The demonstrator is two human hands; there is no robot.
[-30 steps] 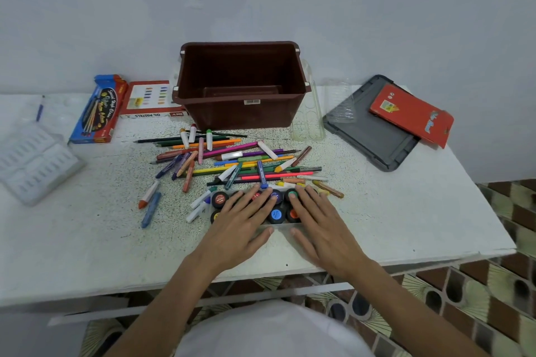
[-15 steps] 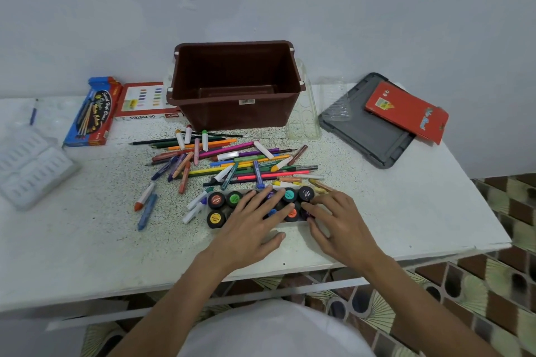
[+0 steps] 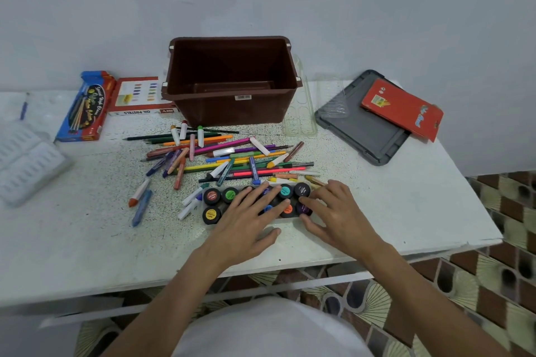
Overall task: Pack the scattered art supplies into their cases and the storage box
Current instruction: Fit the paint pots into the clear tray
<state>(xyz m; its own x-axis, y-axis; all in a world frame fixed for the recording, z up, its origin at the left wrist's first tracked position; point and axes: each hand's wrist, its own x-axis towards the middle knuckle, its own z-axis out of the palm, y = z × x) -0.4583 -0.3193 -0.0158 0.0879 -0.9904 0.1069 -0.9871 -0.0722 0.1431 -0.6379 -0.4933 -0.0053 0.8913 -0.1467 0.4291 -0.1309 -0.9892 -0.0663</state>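
Both hands lie spread, palms down, on the paint pots (image 3: 211,196): left hand (image 3: 246,219) over the middle, right hand (image 3: 338,216) at the right end. Beyond them, on the white table (image 3: 72,240), stand the brown storage box (image 3: 232,81), grey lid (image 3: 359,127), and scattered pencils and crayons (image 3: 226,156).

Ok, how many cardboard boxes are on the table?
3: a blue box left of the brown bin, the oil pastels box beside it, a red box on the grey lid.
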